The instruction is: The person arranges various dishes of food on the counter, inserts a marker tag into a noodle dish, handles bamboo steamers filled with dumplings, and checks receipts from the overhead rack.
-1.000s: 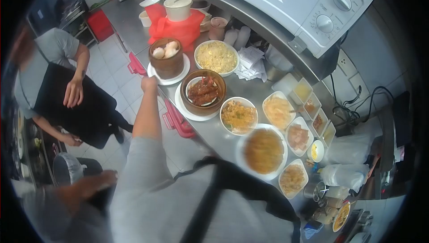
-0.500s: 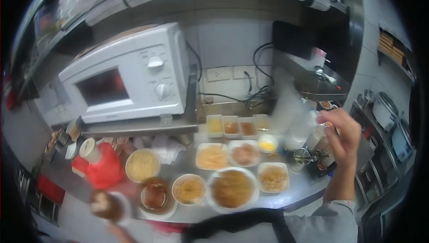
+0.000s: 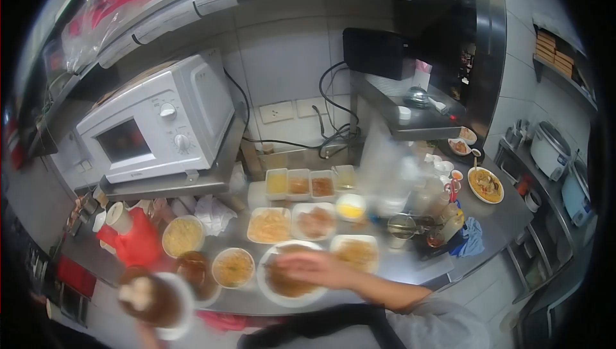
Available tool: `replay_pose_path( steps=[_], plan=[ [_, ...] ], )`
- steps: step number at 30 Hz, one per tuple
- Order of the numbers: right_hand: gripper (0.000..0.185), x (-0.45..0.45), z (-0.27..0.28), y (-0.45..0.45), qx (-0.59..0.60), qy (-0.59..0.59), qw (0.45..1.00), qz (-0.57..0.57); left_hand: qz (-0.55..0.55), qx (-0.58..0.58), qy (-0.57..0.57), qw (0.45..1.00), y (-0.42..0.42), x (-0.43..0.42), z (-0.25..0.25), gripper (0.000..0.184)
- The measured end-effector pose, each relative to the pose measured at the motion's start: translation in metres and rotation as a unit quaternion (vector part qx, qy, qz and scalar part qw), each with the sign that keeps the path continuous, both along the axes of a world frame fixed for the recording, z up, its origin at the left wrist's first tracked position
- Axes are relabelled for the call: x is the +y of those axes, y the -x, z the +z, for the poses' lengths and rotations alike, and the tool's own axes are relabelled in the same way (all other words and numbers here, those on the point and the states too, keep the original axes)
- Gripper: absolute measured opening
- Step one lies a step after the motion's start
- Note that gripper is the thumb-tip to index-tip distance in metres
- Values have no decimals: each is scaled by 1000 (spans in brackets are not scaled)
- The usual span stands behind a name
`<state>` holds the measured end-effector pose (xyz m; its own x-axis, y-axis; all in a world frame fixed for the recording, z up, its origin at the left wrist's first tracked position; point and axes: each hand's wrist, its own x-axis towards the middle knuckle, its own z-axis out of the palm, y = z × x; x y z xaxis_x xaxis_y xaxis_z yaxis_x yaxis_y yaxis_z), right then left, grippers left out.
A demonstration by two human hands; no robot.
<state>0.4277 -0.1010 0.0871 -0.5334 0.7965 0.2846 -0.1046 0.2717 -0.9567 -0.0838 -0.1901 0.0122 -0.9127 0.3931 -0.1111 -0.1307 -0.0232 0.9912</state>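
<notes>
Steel counter (image 3: 513, 217), running left to right, with dishes crowded along its near side. A white microwave oven (image 3: 160, 127) stands at far left on a raised shelf; a red bag (image 3: 138, 246) lies nearer, at the counter's left. Near the middle sits a large round plate (image 3: 289, 300) of brown food. At near left, a white plate (image 3: 184, 297) carries a steamer basket (image 3: 163, 305) with pale pieces in it (blurred), to the left of a second steamer basket (image 3: 200, 273). The right hand (image 3: 305, 265) extends over the brown food, fingers forward; whether it grips or touches anything cannot be told. The left hand (image 3: 149, 335) grips the white plate from its near side, fingers mostly hidden. A round bowl (image 3: 233, 268) stands just left of the large round plate, and a small white bowl (image 3: 351, 208) farther right.
</notes>
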Motion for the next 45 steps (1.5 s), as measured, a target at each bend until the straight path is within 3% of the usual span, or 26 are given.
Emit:
replay_pose_path(
  steps=[2, 6, 10, 13, 14, 17, 18, 19, 20, 21, 22, 24, 27, 30, 35, 36, 39, 41, 42, 43, 45],
  plan=[
    [53, -10, -12, -5, 36, 129, 987, 84, -38, -9, -32, 999, -44, 0, 2, 40],
    [76, -44, -1, -48, -20, 87, 994, 69, -152, -68, -91, 982, -148, 4, -3, 40],
    [78, -86, 17, -108, -105, 19, 994, -22, -282, -159, -112, 940, -264, 2, -19, 39],
    [75, -100, -25, -151, 30, 74, 996, -44, -382, -225, -102, 890, -347, 3, -34, 39],
    [67, -116, -12, -169, 29, 164, 985, -53, -413, -242, -97, 873, -371, 4, -40, 38],
    [58, -148, 1, -197, 140, 261, 942, -158, -504, -266, -77, 818, -441, 2, -43, 38],
    [55, -153, -5, -205, 181, 259, 933, -174, -517, -167, 10, 839, -478, -13, 10, 42],
    [53, -157, -16, -212, 223, 256, 922, -189, -556, -150, -15, 817, -493, -14, 8, 41],
    [50, -161, -23, -217, 228, 194, 931, -211, -576, -148, 6, 804, -505, -12, 3, 41],
    [49, -170, -23, -222, 211, 179, 925, -262, -622, 32, 19, 782, -511, -4, -20, 42],
    [49, -181, -17, -227, 198, 176, 915, -305, -652, 101, -34, 751, -518, 8, -60, 43],
    [47, -192, -21, -243, 197, 166, 889, -379, -693, 138, -60, 704, -543, 20, -89, 45],
    [45, -210, -44, -264, 241, 158, 846, -450, -737, 48, -29, 673, -588, 27, -112, 39],
    [43, -223, -47, -275, 290, 156, 816, -475, -767, -4, -46, 640, -617, 24, -83, 38],
    [45, -232, -41, -266, 319, 165, 797, -485, -840, 17, -131, 527, -622, 10, -25, 50],
    [47, -229, -32, -259, 284, 140, 805, -502, -843, 12, -163, 512, -619, 11, -28, 48],
    [51, -206, -27, -248, 234, 120, 806, -530, -861, 44, -97, 498, -596, 12, 16, 50],
    [51, -186, -25, -251, 222, 111, 822, -512, -855, 70, -175, 484, -580, 13, 14, 56],
    [51, -178, -24, -251, 215, 110, 829, -504, -866, 63, -201, 454, -576, 18, 2, 77],
    [51, -171, -23, -250, 211, 108, 834, -498, -855, 116, -176, 474, -567, 15, 7, 93],
    [52, -160, -22, -248, 207, 104, 842, -487, -823, 83, -222, 515, -556, 12, 14, 107]
  ],
)
